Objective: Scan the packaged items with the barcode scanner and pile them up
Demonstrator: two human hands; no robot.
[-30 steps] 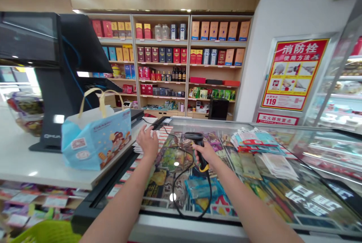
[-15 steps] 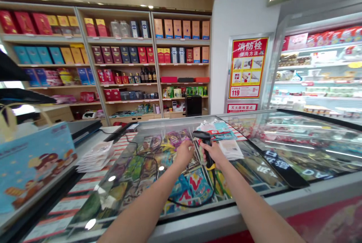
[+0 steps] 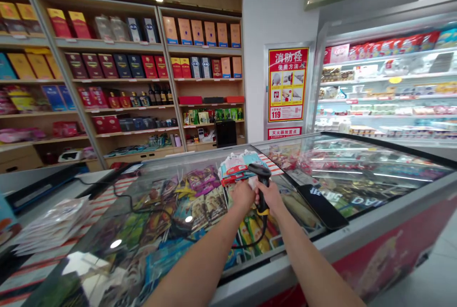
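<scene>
The black barcode scanner [image 3: 262, 188] is above the freezer's glass top [image 3: 200, 166], roughly upright, its head uppermost and yellow showing at the foot of its grip. The right hand [image 3: 272, 196] is clamped on that grip. The left hand [image 3: 243, 196] is just beside the scanner, on its left, close to the right hand. Something white [image 3: 253, 183] shows between the hands; whether the left hand grips it cannot be told. From the scanner's foot, a black cable [image 3: 253, 245] curves down and to the left.

Just left of and beyond the scanner lies a pile of red, white and light-blue packets [image 3: 237, 166]. Well to its left are stacked white packets [image 3: 55, 223]; to its right is a dark panel with white lettering [image 3: 323, 206]. Farther beyond the scanner stand shelves of boxes and bottles [image 3: 123, 80], a red poster [image 3: 286, 84] and, to the right, a lit display fridge [image 3: 389, 89].
</scene>
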